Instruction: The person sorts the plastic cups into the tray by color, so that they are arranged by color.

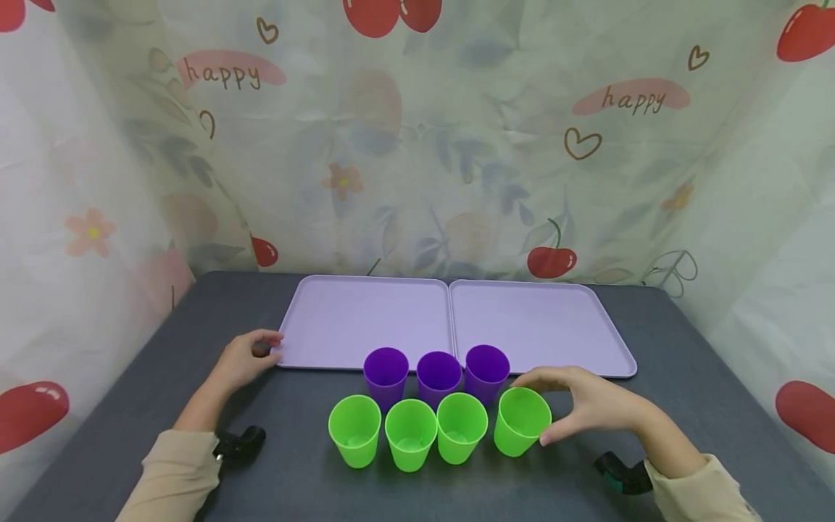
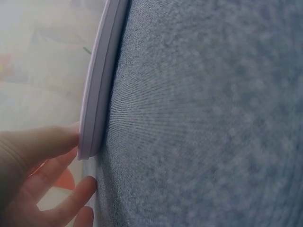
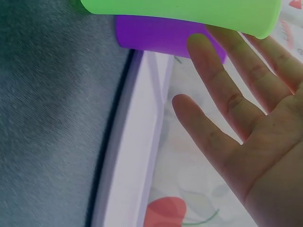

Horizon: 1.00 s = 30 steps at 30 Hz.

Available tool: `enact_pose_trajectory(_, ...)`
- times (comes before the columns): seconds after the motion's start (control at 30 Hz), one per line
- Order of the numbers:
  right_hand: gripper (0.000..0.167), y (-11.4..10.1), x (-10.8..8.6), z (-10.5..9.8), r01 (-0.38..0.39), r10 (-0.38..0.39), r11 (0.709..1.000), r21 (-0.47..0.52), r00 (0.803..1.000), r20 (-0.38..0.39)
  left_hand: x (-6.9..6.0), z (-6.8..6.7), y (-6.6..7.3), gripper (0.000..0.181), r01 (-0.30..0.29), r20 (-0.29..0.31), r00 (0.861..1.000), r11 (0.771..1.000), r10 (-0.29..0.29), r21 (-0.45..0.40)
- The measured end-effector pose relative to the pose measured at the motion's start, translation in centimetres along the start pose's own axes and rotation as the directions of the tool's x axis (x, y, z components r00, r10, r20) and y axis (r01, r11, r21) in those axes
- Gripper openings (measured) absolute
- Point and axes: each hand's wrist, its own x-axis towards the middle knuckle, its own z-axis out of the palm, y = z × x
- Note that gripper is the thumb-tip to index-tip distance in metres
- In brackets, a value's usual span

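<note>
Four green cups form a near row; my right hand (image 1: 596, 402) is at the rightmost green cup (image 1: 522, 420), thumb on its near right side and fingers round its far side. In the right wrist view that cup's green wall (image 3: 184, 9) crosses the top, and the outer fingers stretch free of it. Three purple cups (image 1: 386, 373) stand upright just behind the green ones. My left hand (image 1: 241, 362) touches the near left corner of the left lilac tray (image 1: 365, 315) with its fingertips, the other fingers loose beside it in the left wrist view.
A second lilac tray (image 1: 535, 326) lies against the right side of the first, both behind the cups. The dark grey tabletop (image 1: 293, 464) ends at a patterned cloth backdrop (image 1: 417, 181), with cloth on both sides as well.
</note>
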Motion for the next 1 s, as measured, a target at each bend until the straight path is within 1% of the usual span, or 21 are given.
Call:
enact_pose_trajectory(0.27,0.058,-0.8,-0.5,-1.3,0.004,-0.006,0.999,-0.036,0.999,-0.052,0.0,-0.1,0.1,0.035,-0.007,0.002,1.0,1.0,0.007,-0.008)
enact_pose_trajectory(0.5,0.058,-2.0,-0.6,-2.6,0.028,-0.033,0.998,-0.048,0.996,-0.087,0.0,0.0,0.0,0.034,-0.007,-0.008,1.0,1.0,0.007,-0.005)
enact_pose_trajectory(0.63,0.057,-2.7,-0.6,-3.4,0.006,-0.013,0.998,-0.066,0.995,-0.103,0.0,0.1,0.0,0.034,-0.003,-0.01,1.0,1.0,0.003,-0.002)
enact_pose_trajectory(0.8,0.058,-3.6,-0.1,-4.5,-0.027,0.01,0.992,-0.119,0.99,-0.139,0.0,0.1,0.1,0.034,0.004,-0.007,1.0,1.0,-0.004,-0.006)
enact_pose_trajectory(1.0,0.058,-4.4,1.3,-5.9,-0.011,-0.023,0.983,-0.183,0.983,-0.181,-0.1,0.0,0.1,0.034,-0.001,-0.008,1.0,1.0,0.001,-0.007)
